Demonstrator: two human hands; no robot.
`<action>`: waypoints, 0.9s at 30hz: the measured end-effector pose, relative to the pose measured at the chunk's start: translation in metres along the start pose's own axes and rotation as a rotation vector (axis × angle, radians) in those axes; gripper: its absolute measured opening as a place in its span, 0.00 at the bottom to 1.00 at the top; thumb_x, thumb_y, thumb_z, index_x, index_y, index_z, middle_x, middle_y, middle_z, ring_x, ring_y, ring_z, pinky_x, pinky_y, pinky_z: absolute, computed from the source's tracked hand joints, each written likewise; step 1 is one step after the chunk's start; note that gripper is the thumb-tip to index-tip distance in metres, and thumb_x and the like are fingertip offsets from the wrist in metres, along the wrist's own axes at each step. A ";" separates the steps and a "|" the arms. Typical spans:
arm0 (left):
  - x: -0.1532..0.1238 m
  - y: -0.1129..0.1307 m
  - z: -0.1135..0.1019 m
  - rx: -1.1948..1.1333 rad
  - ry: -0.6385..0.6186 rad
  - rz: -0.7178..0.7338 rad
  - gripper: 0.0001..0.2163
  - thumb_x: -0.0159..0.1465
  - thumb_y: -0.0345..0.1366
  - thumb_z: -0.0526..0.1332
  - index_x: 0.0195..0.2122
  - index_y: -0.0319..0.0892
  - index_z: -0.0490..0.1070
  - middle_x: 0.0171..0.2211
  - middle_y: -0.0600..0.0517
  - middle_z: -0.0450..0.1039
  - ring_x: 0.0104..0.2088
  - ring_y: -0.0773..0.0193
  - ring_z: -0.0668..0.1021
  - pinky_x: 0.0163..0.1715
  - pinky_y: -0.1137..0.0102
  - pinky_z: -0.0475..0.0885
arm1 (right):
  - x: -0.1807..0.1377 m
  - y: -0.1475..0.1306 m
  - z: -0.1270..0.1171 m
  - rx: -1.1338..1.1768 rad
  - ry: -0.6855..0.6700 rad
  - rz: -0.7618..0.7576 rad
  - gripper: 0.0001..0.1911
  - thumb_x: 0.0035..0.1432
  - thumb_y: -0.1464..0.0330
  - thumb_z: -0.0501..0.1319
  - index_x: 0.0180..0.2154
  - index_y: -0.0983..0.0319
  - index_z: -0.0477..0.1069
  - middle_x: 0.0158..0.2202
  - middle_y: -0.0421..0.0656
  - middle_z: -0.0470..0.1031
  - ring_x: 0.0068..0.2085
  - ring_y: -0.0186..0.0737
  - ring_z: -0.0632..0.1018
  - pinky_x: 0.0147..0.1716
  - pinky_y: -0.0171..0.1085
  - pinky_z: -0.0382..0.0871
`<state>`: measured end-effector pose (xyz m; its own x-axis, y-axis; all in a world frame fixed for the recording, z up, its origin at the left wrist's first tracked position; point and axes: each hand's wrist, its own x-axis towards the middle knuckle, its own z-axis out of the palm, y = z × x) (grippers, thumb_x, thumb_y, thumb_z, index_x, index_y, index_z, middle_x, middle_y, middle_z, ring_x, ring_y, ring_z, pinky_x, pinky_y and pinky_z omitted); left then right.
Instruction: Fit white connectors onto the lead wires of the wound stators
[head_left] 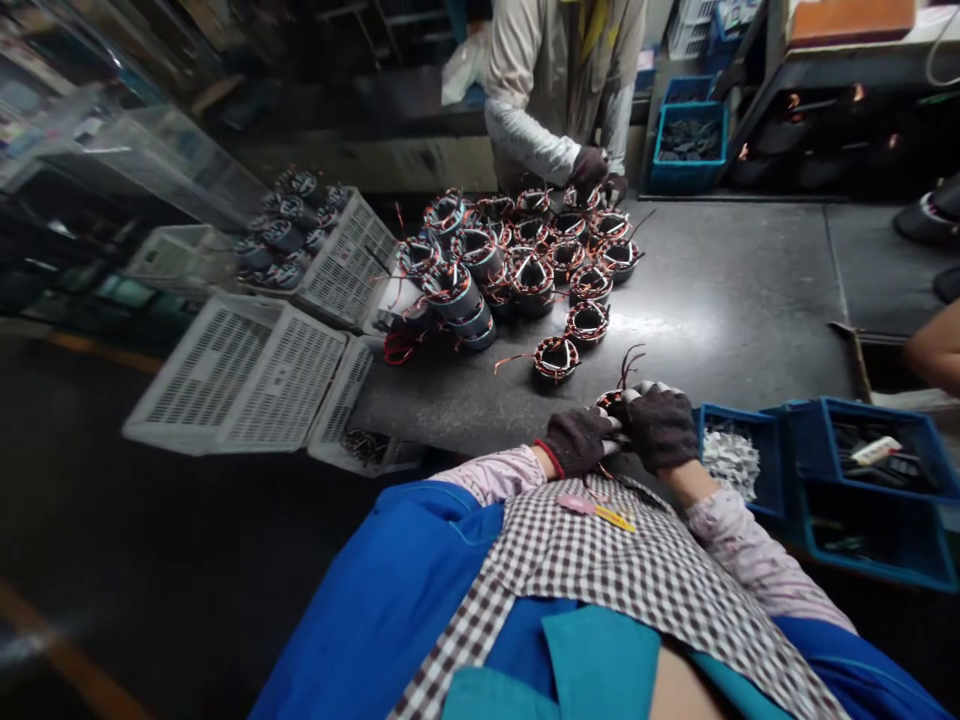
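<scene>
At the near table edge, a motor stator (611, 399) with copper windings sits between my gloved hands, mostly covered by them. My left hand (579, 441), in a dark glove with pale fingertips, closes on its left side. Curled over the right side of the same stator is my right hand (661, 426), gloved alike. Dark lead wires (628, 366) stick up behind the fingers. Just beyond lies another wound stator (556, 360), with one more stator (587, 323) behind it.
Many stators (532, 283) crowd the table (720, 290), some stacked. White crates (232, 380) stand left. Blue bins (780, 460), one with pale small parts (729, 458), are at right. Across the table a co-worker's gloved hands (589, 170) touch stators. Another person's arm (937, 345) shows at right.
</scene>
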<state>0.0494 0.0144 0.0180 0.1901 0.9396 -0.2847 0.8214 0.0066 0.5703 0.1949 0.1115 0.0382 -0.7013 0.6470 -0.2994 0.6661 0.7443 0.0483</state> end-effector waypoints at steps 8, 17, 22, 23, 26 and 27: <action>-0.001 -0.002 0.006 -0.088 0.067 -0.065 0.14 0.72 0.41 0.69 0.56 0.46 0.85 0.55 0.47 0.85 0.54 0.55 0.85 0.58 0.63 0.79 | 0.007 0.040 0.001 0.532 -0.054 -0.226 0.13 0.70 0.65 0.60 0.43 0.66 0.82 0.46 0.58 0.81 0.48 0.55 0.80 0.48 0.47 0.71; 0.013 -0.003 -0.011 0.050 -0.037 -0.058 0.12 0.72 0.36 0.64 0.53 0.43 0.84 0.50 0.44 0.86 0.51 0.52 0.86 0.54 0.62 0.80 | -0.009 0.031 0.049 1.405 0.217 0.225 0.21 0.63 0.48 0.67 0.44 0.58 0.78 0.41 0.46 0.84 0.41 0.48 0.83 0.45 0.47 0.81; 0.021 0.012 -0.022 0.035 -0.123 -0.046 0.13 0.70 0.32 0.65 0.53 0.38 0.83 0.44 0.42 0.87 0.44 0.53 0.87 0.48 0.64 0.82 | -0.001 0.010 0.046 1.065 0.170 0.264 0.16 0.71 0.62 0.61 0.54 0.60 0.79 0.53 0.52 0.85 0.53 0.51 0.84 0.55 0.47 0.77; 0.020 0.012 -0.025 -0.085 -0.112 -0.077 0.12 0.68 0.33 0.65 0.50 0.36 0.84 0.40 0.45 0.86 0.40 0.56 0.86 0.44 0.68 0.82 | 0.000 0.009 0.044 1.034 0.156 0.277 0.17 0.71 0.63 0.60 0.55 0.60 0.79 0.54 0.53 0.85 0.53 0.51 0.83 0.55 0.46 0.77; 0.006 0.001 -0.035 -0.444 -0.043 -0.202 0.15 0.71 0.35 0.59 0.43 0.35 0.86 0.30 0.51 0.82 0.25 0.66 0.77 0.28 0.75 0.77 | 0.001 0.007 0.041 1.007 0.126 0.291 0.16 0.72 0.65 0.59 0.55 0.61 0.80 0.53 0.53 0.85 0.53 0.50 0.83 0.55 0.45 0.76; -0.001 -0.005 -0.037 -0.570 -0.016 -0.240 0.17 0.73 0.35 0.57 0.47 0.33 0.85 0.29 0.51 0.81 0.22 0.69 0.73 0.25 0.76 0.74 | 0.000 0.007 0.041 1.025 0.128 0.293 0.15 0.71 0.65 0.59 0.53 0.61 0.80 0.52 0.52 0.85 0.52 0.49 0.83 0.55 0.45 0.76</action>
<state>0.0253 0.0259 0.0446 0.0474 0.8838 -0.4655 0.4265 0.4035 0.8095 0.2098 0.1095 -0.0007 -0.4610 0.8346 -0.3015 0.6669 0.1018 -0.7381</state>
